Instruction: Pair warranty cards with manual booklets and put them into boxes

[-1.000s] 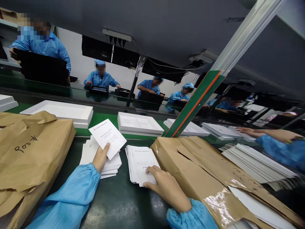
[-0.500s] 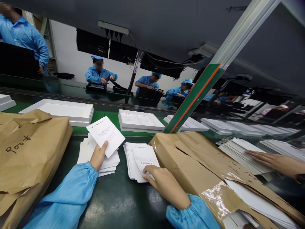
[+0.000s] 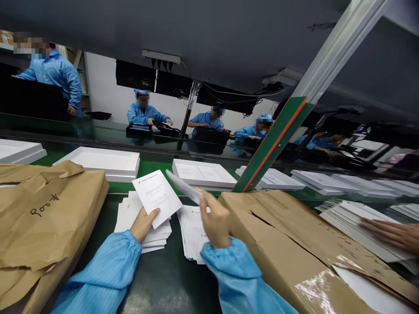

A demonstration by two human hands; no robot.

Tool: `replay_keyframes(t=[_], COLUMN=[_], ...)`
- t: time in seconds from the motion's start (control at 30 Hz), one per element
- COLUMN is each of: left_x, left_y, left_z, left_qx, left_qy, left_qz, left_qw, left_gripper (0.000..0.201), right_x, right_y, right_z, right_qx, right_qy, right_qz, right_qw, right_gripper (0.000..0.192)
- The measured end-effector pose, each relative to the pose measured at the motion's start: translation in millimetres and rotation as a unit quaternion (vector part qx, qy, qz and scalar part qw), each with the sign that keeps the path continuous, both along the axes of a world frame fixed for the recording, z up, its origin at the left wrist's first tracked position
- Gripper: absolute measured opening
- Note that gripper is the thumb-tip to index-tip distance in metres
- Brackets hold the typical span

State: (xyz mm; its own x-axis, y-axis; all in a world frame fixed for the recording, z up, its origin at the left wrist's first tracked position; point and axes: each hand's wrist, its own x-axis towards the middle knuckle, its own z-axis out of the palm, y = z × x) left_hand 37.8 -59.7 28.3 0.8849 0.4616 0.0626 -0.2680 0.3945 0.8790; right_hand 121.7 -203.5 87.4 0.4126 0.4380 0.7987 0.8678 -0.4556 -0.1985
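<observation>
White warranty-policy paperwork (image 3: 155, 196) is pinched by the left hand (image 3: 144, 223). A blurred leaflet (image 3: 183, 187) is gripped by the right hand (image 3: 215, 219).

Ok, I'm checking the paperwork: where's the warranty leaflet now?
In the head view, the warranty leaflet is left of centre, held in the left hand, by the left paper stack.

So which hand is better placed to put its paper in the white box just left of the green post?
Right, I think: the right hand holds its blurred white paper up, with that white box straight beyond. The left hand is farther left, holding the warranty booklet.
</observation>
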Motion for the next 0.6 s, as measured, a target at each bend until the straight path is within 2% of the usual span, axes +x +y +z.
replay_keyframes(t=[0.07,0.1,0.2,0.33,0.4,0.5,0.53,0.57,0.6], left_x=[-0.1,0.1,1.8,4.4,4.2,1.5,0.3,-0.9,-1.9], left_y=[-0.4,-0.5,-0.3,-0.2,0.0,2.5,4.1,5.9,7.7], left_z=[2.4,3.2,3.0,-1.5,-2.4,1.0,3.4,6.1,9.0], left_qx=[0.001,0.007,0.034,0.050,0.066,0.101,0.110,0.116,0.120], left_qy=[-0.009,-0.022,-0.066,-0.056,-0.037,0.003,0.016,0.027,0.033], left_qz=[0.011,0.023,0.056,0.083,0.100,0.109,0.106,0.102,0.098], left_qw=[1.000,0.999,0.996,0.994,0.992,0.989,0.988,0.988,0.987], left_gripper=[0.048,0.047,0.046,0.043,0.042,0.041,0.042,0.042,0.043], right_x=[-7.9,-11.8,-20.0,-18.4,-11.9,2.9,8.1,12.8,16.7], right_y=[22.0,30.4,43.1,39.7,36.5,33.6,32.8,31.8,30.7], right_z=[-15.7,-23.6,-39.9,-42.0,-41.2,-43.2,-44.4,-45.4,-46.2], right_qx=[-0.062,-0.099,-0.152,-0.176,-0.142,-0.009,0.039,0.075,0.093], right_qy=[-0.053,-0.065,-0.073,-0.023,0.025,0.150,0.215,0.293,0.379], right_qz=[0.098,0.124,0.143,0.171,0.181,0.162,0.168,0.185,0.212], right_qw=[0.992,0.985,0.975,0.969,0.973,0.975,0.961,0.935,0.896], right_gripper=[0.025,0.025,0.024,0.027,0.029,0.041,0.047,0.052,0.053])
